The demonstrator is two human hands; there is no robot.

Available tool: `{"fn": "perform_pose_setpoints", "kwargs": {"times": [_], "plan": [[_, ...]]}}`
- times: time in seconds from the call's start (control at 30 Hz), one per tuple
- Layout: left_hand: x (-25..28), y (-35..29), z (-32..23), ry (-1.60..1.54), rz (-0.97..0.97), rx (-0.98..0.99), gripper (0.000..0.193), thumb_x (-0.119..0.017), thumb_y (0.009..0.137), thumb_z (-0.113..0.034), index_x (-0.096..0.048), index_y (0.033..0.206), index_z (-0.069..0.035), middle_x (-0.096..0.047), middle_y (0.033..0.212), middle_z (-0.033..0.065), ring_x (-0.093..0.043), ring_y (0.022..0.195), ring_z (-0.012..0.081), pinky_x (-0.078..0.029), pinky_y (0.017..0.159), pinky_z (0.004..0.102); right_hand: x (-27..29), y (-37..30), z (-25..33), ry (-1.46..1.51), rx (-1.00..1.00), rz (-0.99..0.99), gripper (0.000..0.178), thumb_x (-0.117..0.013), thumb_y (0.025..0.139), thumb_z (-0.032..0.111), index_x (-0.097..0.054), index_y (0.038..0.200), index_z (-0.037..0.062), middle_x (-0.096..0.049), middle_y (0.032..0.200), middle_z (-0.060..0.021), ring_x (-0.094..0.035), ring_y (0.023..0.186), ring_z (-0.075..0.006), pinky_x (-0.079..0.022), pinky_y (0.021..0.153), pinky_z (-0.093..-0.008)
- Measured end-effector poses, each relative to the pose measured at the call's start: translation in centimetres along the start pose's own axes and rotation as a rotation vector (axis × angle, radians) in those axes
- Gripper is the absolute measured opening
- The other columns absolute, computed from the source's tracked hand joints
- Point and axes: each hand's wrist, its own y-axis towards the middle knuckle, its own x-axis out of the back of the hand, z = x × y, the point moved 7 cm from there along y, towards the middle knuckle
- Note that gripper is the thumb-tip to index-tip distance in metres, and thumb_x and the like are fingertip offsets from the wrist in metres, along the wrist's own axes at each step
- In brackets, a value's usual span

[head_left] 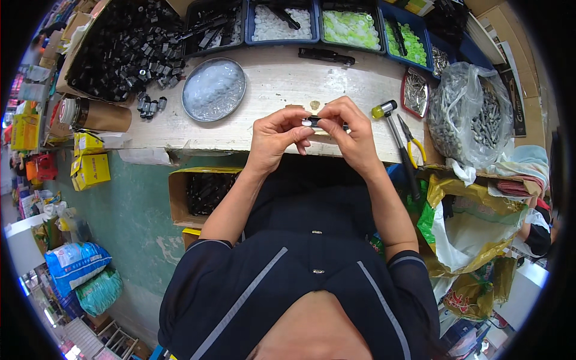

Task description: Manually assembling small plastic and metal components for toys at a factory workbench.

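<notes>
In front of my chest, at the near edge of the workbench (264, 141), a small dark part with a white piece at its end (309, 122) is held between my hands. My left hand (275, 137) pinches its left end between thumb and fingers. My right hand (351, 132) grips the other end, its thumb pressed along the part; the fingers hide much of it. To the right of my right hand lie a hammer (397, 133) with a yellowish face and pliers (412, 142) with yellow handles. A long black plastic piece (327, 56) rests farther back.
A carton of black parts (129, 51) stands back left, beside a round metal dish (243, 90). Along the back are bins of white caps (282, 24) and green caps (351, 30). A red-rimmed tray of metal pieces (415, 93) and a clear bag of parts (471, 114) sit right.
</notes>
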Motion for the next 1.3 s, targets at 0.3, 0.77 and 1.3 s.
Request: {"fn": "perform_pose_setpoints", "kwargs": {"times": [0.3, 0.77, 1.3], "plan": [[0.3, 0.1, -0.2, 0.006, -0.046, -0.017, 0.024, -0.065, 0.08, -0.005, -0.061, 0.103, 0.001, -0.061, 0.074, 0.0055, -0.057, 0.059, 0.0098, -0.046, 0.044, 0.019, -1.5, 0.0, 0.1, -0.081, 0.181, -0.092, 0.008, -0.06, 0.076, 0.0, -0.054, 0.081, 0.002, -0.053, 0.08, -0.0078, -0.053, 0.074, -0.0224, -0.041, 0.068, -0.0306], [2.5, 2.1, -0.6, 0.794, -0.079, -0.085, 0.024, -0.069, 0.068, 0.001, -0.066, 0.091, -0.003, -0.055, 0.073, 0.0044, -0.051, 0.061, 0.0103, -0.044, 0.057, 0.0242, -3.3, 0.3, -3.2, -0.73, 0.226, 0.095, 0.009, -0.058, 0.075, 0.005, -0.052, 0.081, 0.0078, -0.049, 0.08, -0.004, -0.045, 0.081, -0.0216, -0.029, 0.072, -0.0356], [2.1, 3.1, -0.2, 0.999, 0.003, -0.04, 0.022, -0.07, 0.065, 0.0, -0.066, 0.087, -0.001, -0.054, 0.073, 0.0071, -0.054, 0.065, 0.0161, -0.046, 0.059, 0.0274, -3.9, 0.1, -3.4, -0.862, 0.356, 0.103, 0.021, -0.057, 0.064, -0.001, -0.05, 0.083, 0.0067, -0.048, 0.084, -0.008, -0.045, 0.085, -0.0246, -0.03, 0.075, -0.0396]]}}
